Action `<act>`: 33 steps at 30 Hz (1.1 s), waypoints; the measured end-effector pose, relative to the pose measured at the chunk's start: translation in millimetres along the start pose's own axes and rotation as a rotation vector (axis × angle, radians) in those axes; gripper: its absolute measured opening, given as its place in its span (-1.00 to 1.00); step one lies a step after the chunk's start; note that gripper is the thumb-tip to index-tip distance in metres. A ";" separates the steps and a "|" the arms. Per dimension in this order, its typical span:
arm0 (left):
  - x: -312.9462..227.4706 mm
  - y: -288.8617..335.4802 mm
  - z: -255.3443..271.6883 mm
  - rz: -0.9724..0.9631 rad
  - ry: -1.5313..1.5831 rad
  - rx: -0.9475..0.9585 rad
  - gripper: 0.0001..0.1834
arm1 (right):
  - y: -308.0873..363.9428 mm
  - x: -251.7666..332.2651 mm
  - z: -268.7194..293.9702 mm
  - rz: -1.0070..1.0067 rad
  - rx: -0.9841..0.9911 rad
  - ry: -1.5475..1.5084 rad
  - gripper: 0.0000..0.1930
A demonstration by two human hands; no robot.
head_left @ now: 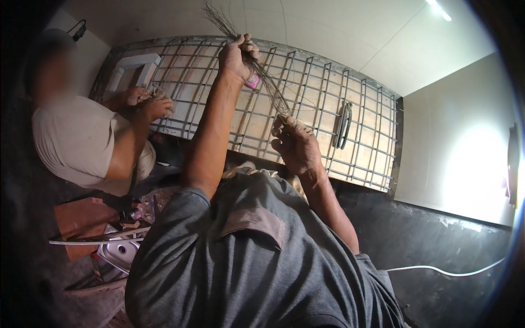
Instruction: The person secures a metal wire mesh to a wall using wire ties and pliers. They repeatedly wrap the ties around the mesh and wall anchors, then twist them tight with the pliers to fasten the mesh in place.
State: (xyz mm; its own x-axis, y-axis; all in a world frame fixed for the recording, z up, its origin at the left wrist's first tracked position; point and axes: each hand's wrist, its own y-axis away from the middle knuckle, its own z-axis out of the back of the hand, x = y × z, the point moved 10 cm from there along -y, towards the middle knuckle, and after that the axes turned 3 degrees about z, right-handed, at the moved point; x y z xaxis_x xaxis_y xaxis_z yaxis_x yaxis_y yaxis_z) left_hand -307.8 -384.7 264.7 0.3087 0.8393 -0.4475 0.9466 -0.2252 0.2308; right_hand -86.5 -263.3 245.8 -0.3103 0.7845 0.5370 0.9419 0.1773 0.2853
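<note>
L hand, just before 12 o'clock, has its grip closed round a bundle of thin dark wire, no gap visible; R hand, approx 1 o'clock, seems pinched on the bundle's lower end, tho exact fingertip contact's too small to tell. Bundle slants from 11 twd 1 o'clock, above the rebar mesh. Risks, my guess: loose strands could slip out or tangle if L grip slackens; springy ends could snag on bars or prick fingers; the dark long-handled tool at 2 o'clock could get knocked if R arm swings wide. Mesh covers a wood-coloured tabletop. Room: co-worker at 9–10 o'clock, white frame at 10, metal sink amid clutter at 8, white cable at 4, pale wall w/ strong glare at 3.
</note>
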 end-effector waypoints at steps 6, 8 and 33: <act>-0.9 -4.4 0.5 -0.002 0.028 0.050 -0.80 | 2.0 2.8 -9.0 0.004 -0.002 -0.065 -0.85; 2.2 -2.1 -3.8 -0.021 0.023 0.060 -0.80 | -2.5 4.4 3.9 0.042 -0.074 0.022 -0.85; -65.0 -118.3 46.9 -0.103 0.236 -0.355 -0.74 | 290.3 202.4 49.4 1.536 -0.538 1.561 -0.93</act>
State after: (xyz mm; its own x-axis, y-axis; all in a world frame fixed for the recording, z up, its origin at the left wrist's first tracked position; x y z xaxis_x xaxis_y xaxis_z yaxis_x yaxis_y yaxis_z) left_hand -435.5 -435.9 225.9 0.1459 0.9478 -0.2835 0.8677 0.0150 0.4969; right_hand 130.5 -23.7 398.1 0.3078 -0.8537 0.4201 0.4636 -0.2510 -0.8497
